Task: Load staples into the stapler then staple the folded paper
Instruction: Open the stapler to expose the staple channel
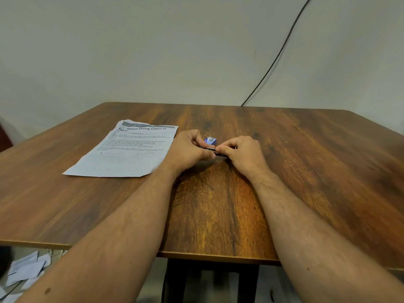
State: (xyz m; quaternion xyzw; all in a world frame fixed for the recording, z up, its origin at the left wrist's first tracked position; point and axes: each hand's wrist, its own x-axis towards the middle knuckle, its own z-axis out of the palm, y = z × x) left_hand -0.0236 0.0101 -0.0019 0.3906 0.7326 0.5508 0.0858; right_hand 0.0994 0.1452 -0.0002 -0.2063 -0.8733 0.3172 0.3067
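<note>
We see a wooden desk (pixel 295 171) with a warm, streaky brown grain and rounded far corners, standing against a plain pale wall (pixel 153 51). Near the middle of the desk, both of our hands meet over a small metal stapler (pixel 211 149), a slim silvery bar of which only a short stretch shows between them. Our left hand (pixel 188 149) has its fingers curled round the stapler's left end, thumb on top, and our right hand (pixel 242 153) pinches the right end with curled fingers, so both hands are clamped on the same thing; whether the stapler is opened we cannot tell, as the fingers cover most of it. Just beyond the hands, toward the far edge, lies a little blue and white staple box (pixel 211 140), a small cardboard block, close to the stapler but apart from it. To the left of our left hand a printed paper sheet (pixel 129 154) lies flat on the desk, slightly creased, with a bold heading and lines of fine text, its top left corner bent. A thin black cable (pixel 282 49) runs down the wall to the far edge of the desk. Below the near left edge, loose white papers (pixel 26 267) lie scattered on the floor.
</note>
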